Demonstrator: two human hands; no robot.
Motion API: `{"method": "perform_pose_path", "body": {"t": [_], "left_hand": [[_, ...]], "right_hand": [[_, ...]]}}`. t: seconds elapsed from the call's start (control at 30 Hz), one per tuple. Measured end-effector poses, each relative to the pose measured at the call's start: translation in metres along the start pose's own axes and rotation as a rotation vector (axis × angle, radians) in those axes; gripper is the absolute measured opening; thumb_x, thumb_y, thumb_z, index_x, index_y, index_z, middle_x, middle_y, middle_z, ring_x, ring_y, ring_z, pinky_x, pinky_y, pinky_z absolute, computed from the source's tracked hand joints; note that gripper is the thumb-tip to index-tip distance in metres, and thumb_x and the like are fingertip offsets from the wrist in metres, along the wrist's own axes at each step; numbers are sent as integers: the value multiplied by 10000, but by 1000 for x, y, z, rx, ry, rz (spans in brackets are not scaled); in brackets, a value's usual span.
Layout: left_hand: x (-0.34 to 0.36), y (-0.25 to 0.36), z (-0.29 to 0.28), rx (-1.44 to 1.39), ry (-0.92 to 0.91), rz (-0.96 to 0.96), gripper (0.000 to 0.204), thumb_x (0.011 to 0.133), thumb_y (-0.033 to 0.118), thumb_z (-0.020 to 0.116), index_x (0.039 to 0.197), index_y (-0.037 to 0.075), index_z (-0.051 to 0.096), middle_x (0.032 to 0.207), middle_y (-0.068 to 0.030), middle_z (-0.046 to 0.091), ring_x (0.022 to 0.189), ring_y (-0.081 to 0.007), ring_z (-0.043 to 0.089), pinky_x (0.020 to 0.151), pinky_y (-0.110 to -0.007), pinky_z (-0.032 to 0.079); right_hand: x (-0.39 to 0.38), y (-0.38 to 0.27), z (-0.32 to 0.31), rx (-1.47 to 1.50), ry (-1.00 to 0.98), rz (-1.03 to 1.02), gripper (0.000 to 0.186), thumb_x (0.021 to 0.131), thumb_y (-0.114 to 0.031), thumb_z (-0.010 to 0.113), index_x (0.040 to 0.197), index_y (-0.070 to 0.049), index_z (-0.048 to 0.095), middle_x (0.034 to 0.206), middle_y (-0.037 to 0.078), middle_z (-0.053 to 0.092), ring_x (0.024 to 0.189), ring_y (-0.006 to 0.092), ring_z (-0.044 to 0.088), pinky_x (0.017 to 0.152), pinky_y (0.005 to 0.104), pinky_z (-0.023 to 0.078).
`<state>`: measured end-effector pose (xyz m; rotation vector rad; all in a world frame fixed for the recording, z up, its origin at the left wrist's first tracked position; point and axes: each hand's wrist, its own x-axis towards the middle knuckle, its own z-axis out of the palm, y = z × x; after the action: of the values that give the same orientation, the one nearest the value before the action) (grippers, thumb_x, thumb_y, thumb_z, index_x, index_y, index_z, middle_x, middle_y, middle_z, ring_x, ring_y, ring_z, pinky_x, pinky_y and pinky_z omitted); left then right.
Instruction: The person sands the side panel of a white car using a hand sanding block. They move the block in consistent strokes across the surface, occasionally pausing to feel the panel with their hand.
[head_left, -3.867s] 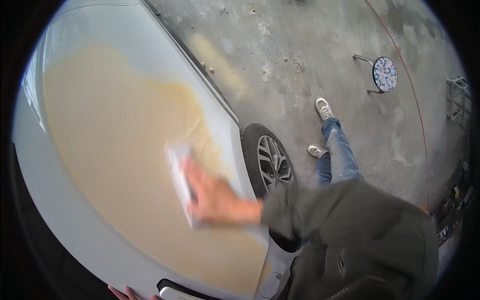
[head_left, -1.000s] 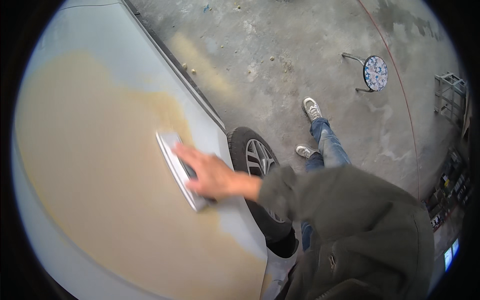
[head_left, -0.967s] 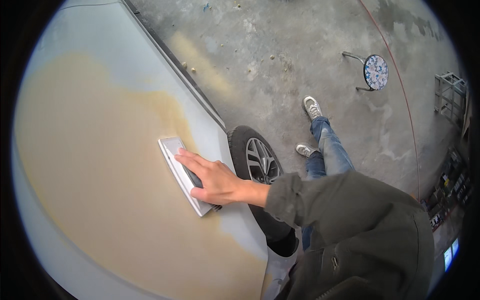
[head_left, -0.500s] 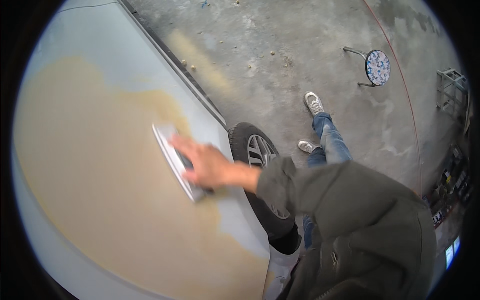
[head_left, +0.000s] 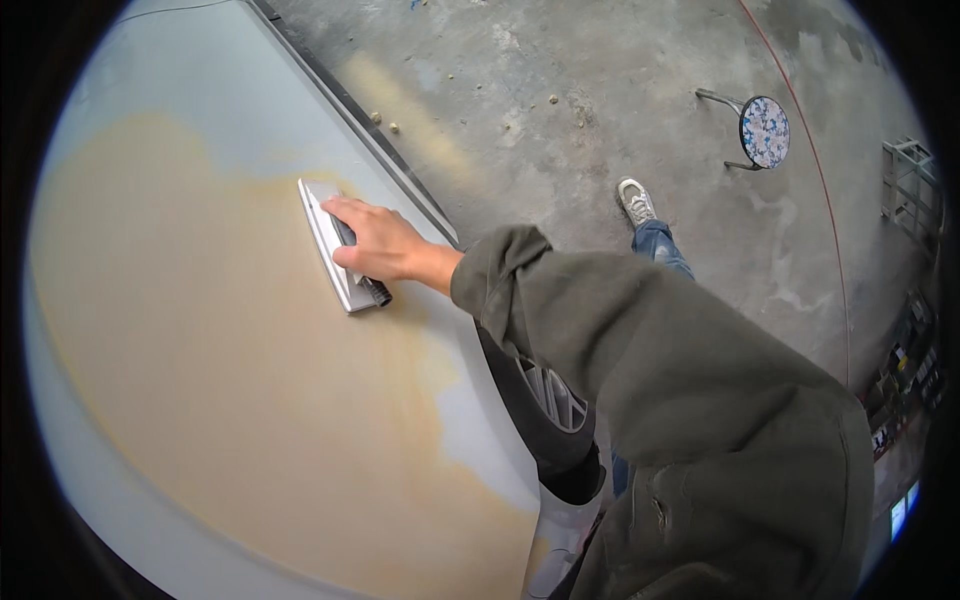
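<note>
My right hand [head_left: 378, 240] is closed over a long white and grey sanding block [head_left: 350, 290], with the fingers on its far side and the thumb nearer me. A short black ribbed stub [head_left: 376, 292] sticks out of the block's near end. The block lies flat against a pale car body panel [head_left: 290, 95], near the right border of a broad beige filler patch [head_left: 220, 370]. Yellowish edges of the patch fade into the light grey paint. My left hand is out of sight.
Below the panel's right edge is a car wheel [head_left: 553, 392], partly hidden by my sleeve. On the concrete floor [head_left: 560, 60] stands a round stool [head_left: 765, 132] with a patterned seat. A red hose [head_left: 822, 190] runs past it. A metal frame [head_left: 908, 185] stands far right.
My right hand and the sanding block have slid farther up the panel, away from me and slightly left. My sleeve now covers more of the wheel and one shoe.
</note>
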<state>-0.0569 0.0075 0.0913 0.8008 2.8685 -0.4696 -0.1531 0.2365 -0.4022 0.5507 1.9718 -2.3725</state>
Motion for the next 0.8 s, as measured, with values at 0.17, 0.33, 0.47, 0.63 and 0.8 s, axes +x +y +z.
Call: {"method": "perform_pose_path", "body": {"t": [0.17, 0.33, 0.47, 0.63, 0.8], "left_hand": [[-17, 2, -6, 13, -21, -56, 668, 995, 447, 540, 1540, 98, 374, 1644, -305, 103, 1499, -511, 159, 1138, -687, 253], [-6, 1, -6, 5, -6, -26, 673, 988, 464, 554, 1535, 115, 376, 1643, -304, 103, 1500, -502, 166, 1137, -676, 271], [-5, -1, -7, 38, -29, -35, 659, 991, 460, 553, 1527, 116, 384, 1643, -305, 102, 1493, -510, 175, 1129, -679, 284], [-15, 8, -7, 59, -40, -66, 662, 994, 460, 553, 1537, 130, 366, 1644, -301, 98, 1489, -507, 190, 1129, -672, 294], [1, -1, 0, 30, -22, -8, 632, 1018, 435, 516, 1541, 123, 349, 1645, -296, 102, 1483, -514, 197, 1129, -663, 310]], "right_hand": [[-110, -53, 24, 37, -205, 5, 841, 759, -270, 713, 1506, -47, 399, 1543, 250, 418, 1263, 426, 570, 1040, 478, 489], [13, -19, 2, 7, -84, 102, 726, 779, -233, 666, 1437, -2, 465, 1393, 244, 561, 1190, 410, 599, 991, 441, 504], [-13, -34, 10, 35, -37, 25, 746, 781, -250, 640, 1452, 5, 437, 1382, 270, 557, 1159, 423, 615, 974, 456, 517], [-90, -87, 24, -7, -196, -34, 816, 763, -219, 661, 1506, -21, 391, 1495, 267, 466, 1234, 412, 588, 1030, 443, 505], [38, -56, -15, 26, -80, 54, 815, 763, -209, 670, 1497, 11, 390, 1487, 268, 475, 1238, 411, 586, 1034, 438, 496]]}}
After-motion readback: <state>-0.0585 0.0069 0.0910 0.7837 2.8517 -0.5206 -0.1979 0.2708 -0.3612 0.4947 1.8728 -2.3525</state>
